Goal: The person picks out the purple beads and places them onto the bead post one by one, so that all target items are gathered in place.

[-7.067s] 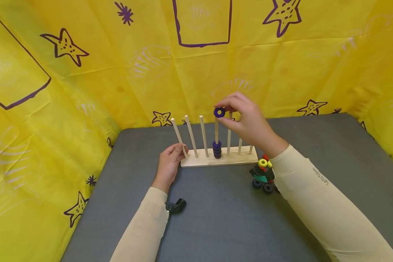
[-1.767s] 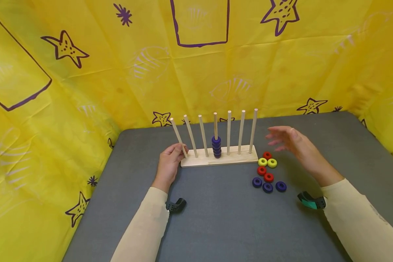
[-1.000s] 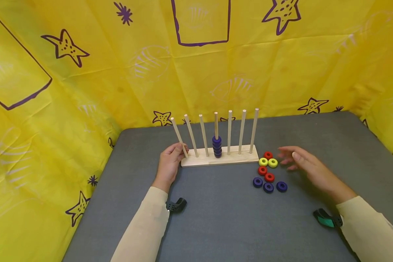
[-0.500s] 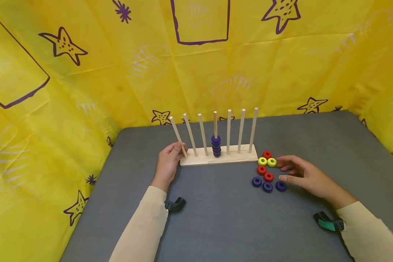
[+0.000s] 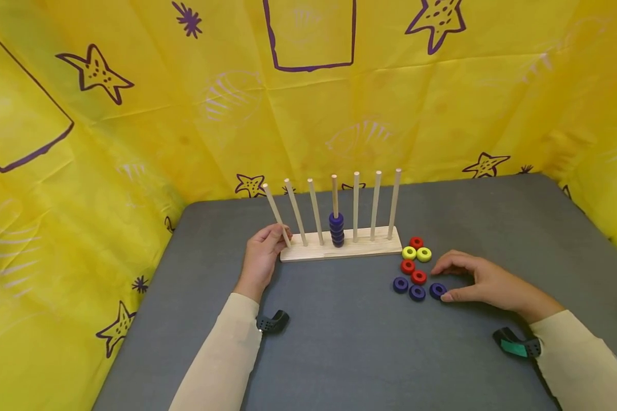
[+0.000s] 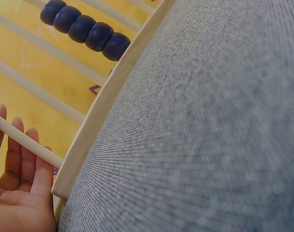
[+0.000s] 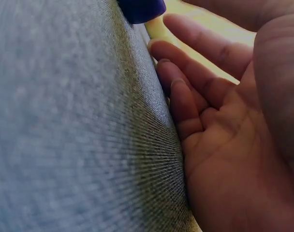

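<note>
A wooden peg rack with several upright pegs stands on the table. Dark blue rings are stacked on its middle peg; the left wrist view shows the same blue stack. At the rack's left end my left hand holds the outermost peg low down, fingers behind it. My right hand is low over the table, thumb at the edge of a loose blue ring, the index finger arched beyond and apart from it. In the right wrist view that blue ring is only partly visible.
Left of the right hand lie two more blue rings, several red rings and two yellow rings, close to the rack's right end. The grey table ends at a yellow patterned cloth behind.
Earlier the right hand held a blue ring above the middle peg; that stack is now taller. Since then the right hand has come down beside the rightmost loose blue ring. The left hand stays put.
</note>
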The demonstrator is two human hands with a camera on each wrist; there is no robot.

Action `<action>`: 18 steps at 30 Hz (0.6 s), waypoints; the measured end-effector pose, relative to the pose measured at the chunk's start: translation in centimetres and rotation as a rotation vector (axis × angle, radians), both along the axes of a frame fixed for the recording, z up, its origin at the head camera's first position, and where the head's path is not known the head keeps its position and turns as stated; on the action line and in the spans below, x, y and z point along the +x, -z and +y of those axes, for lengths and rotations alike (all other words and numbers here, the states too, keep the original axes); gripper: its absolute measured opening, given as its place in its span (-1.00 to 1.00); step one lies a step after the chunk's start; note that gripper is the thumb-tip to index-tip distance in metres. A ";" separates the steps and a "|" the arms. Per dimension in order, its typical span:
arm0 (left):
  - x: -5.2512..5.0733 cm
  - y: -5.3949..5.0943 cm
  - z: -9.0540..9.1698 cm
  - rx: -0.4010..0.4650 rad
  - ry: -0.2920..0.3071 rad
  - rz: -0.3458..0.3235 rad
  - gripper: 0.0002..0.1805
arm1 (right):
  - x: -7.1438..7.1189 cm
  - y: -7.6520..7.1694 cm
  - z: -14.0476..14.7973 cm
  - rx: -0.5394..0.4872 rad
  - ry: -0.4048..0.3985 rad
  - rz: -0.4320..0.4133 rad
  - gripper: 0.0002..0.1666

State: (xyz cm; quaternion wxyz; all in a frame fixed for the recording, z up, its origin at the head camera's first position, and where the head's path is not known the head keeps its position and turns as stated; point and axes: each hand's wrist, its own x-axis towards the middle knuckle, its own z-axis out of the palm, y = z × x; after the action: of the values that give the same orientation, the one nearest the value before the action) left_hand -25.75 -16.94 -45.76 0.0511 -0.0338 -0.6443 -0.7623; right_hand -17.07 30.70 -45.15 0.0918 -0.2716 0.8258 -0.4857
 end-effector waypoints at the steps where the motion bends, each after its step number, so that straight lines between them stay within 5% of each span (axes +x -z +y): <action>1: 0.0 0.0 0.0 0.003 0.002 0.005 -0.55 | 0.0 0.0 0.1 0.006 -0.008 0.002 -0.57; 18: 0.0 0.0 0.1 0.035 0.010 0.036 -0.61 | 0.1 0.1 -0.7 -0.004 -0.009 0.081 -0.61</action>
State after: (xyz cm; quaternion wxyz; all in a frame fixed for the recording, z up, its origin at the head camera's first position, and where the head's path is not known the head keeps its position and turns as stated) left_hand -25.75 -16.84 -45.79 0.0595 -0.0501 -0.6297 -0.7729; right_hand -16.93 30.01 -45.22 0.0598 -0.2949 0.8268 -0.4753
